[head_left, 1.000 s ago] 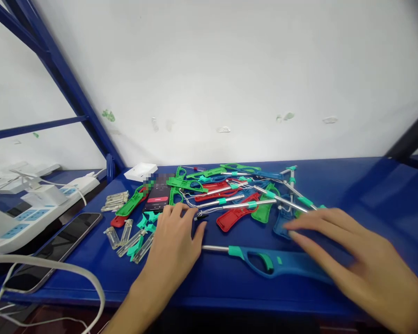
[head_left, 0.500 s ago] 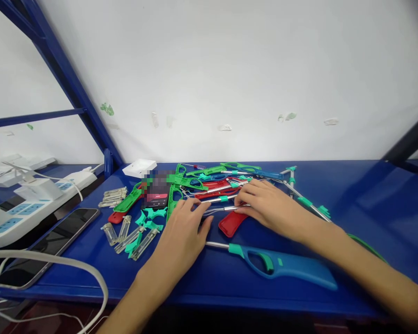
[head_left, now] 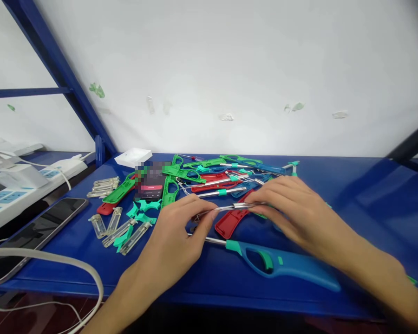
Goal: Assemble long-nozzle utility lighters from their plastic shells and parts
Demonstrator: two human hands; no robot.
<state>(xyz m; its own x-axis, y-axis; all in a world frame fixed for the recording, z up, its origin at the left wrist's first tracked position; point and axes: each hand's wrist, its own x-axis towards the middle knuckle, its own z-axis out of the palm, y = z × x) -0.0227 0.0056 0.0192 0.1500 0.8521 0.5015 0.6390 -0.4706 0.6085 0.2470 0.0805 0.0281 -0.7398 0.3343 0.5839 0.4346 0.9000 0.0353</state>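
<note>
One blue lighter (head_left: 292, 270) lies on the blue table (head_left: 364, 185), and it looks all put together. Behind its thin nose, two hands hold a shiny metal tube (head_left: 239, 205) with thin white wires (head_left: 222, 209). The left hand (head_left: 177, 227) has its thumb and finger pinched on the wires. The right hand (head_left: 296, 204) has its thumb and fingers pinched on the tube. So this tube is up in the hands and not inside a shell. A red shell (head_left: 231, 221) sits behind the lighter. Green shells (head_left: 176, 171) and other metal rods (head_left: 209, 194) are heaped farther behind it. Past its nose, to the left, are clear tanks (head_left: 135, 237) and teal bits (head_left: 148, 205). I think one lighter is done and lots of loose parts are left
</note>
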